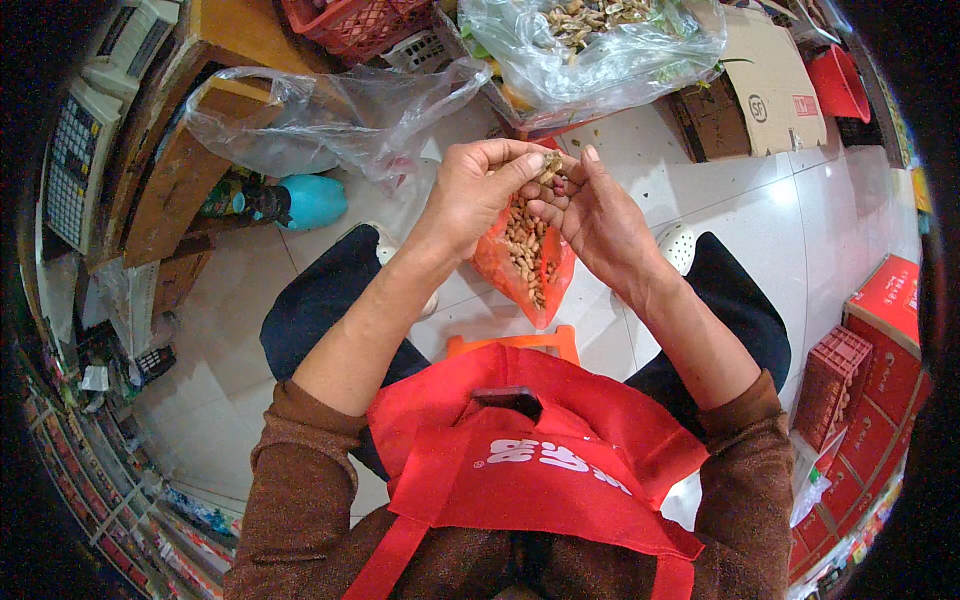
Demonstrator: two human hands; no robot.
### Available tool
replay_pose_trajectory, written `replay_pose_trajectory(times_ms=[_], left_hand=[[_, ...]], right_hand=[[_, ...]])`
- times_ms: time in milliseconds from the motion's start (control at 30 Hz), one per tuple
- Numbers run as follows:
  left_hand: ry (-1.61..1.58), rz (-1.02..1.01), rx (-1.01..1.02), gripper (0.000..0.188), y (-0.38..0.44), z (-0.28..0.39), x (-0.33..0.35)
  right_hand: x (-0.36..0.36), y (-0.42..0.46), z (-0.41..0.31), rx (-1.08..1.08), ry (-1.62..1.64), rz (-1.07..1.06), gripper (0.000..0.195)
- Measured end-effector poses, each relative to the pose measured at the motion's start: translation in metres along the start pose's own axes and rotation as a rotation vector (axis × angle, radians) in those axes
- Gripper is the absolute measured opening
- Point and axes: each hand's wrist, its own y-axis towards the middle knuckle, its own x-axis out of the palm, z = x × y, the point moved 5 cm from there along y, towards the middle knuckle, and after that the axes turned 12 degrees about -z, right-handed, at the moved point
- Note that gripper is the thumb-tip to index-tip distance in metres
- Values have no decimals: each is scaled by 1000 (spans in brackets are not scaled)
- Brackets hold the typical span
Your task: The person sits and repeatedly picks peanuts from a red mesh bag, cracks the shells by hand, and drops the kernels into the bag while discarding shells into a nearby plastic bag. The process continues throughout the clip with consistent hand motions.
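Note:
My left hand (pixel 480 187) pinches a cracked peanut shell (pixel 553 163) between thumb and forefinger. Right beside it, my right hand (pixel 604 214) is cupped, its fingers curled under a few reddish peanut kernels (pixel 559 182). Both hands meet above a red plastic bag (pixel 491 255), which gapes and holds many unshelled peanuts (pixel 527 244). The hands hide the far end of this bag. Beyond them, a clear plastic bag (pixel 510 82) lined over a box contains a heap of empty peanut shells (pixel 585 22).
An orange plastic stool (pixel 566 341) shows before my red apron. Another clear bag (pixel 322 127) hangs at the left, near a blue container (pixel 315 201) and a wooden desk (pixel 247 30). A cardboard box (pixel 780 90), red bucket (pixel 844 82) and red crate (pixel 829 382) stand at the right.

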Motion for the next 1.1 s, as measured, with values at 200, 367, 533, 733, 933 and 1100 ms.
replay_pose_trajectory(times_ms=[200, 367, 533, 733, 933, 1100], left_hand=[[-37, -38, 14, 23, 2, 0, -3], [-81, 1, 14, 22, -2, 6, -3], [-72, 9, 6, 22, -4, 10, -3], [-43, 21, 10, 22, -4, 8, -4], [-10, 64, -12, 22, -4, 10, -5], [-138, 0, -42, 24, -4, 4, -3]], right_hand=[[2, -2, -1, 17, 8, 20, 37], [-1, -2, -2, 59, -49, 40, 28], [-3, -4, -2, 120, -110, 149, 30], [7, -4, -9, 201, -842, -46, 32], [-4, -1, -7, 108, -1065, -41, 28], [-24, 6, -5, 179, -466, -3, 24]])
